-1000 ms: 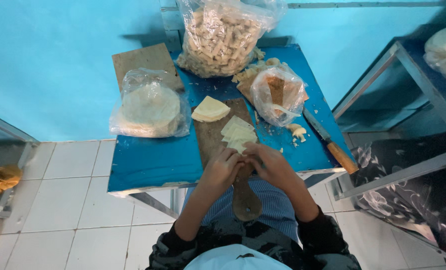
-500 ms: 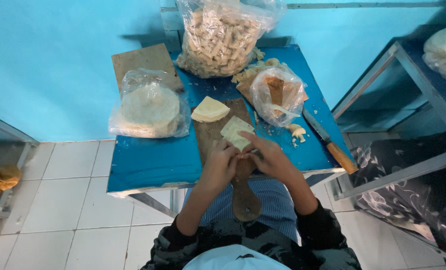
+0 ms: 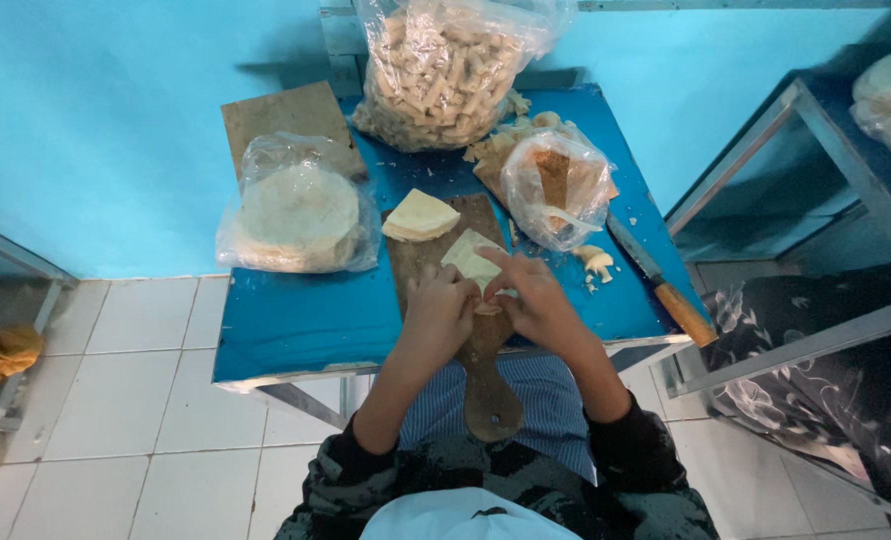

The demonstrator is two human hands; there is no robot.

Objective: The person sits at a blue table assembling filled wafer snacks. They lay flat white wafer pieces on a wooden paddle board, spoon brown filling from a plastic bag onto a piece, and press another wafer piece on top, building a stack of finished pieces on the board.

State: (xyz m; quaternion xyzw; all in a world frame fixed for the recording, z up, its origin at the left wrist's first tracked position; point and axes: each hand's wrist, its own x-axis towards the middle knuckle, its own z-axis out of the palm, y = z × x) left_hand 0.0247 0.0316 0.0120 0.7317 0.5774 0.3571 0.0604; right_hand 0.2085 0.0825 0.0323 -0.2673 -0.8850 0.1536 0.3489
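Meeting over wrapper (image 3: 469, 259) on board (image 3: 436, 240): both hands, L (image 3: 438, 312) & R (image 3: 534, 300).

I see both hands, left hand (image 3: 438, 312) and right hand (image 3: 531, 300), have folded the pale wrapper (image 3: 471, 260) smaller, apparently into a wedge.

We wear dark, mottled camouflage-patterned sleeves pushed up our forearms; a blue striped apron covers our lap. A pale cap brim shows below.

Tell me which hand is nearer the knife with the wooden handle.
Right. The right hand works over the paddle board, on the side facing the knife at the table's right edge. The left hand sits farther off, across the board.
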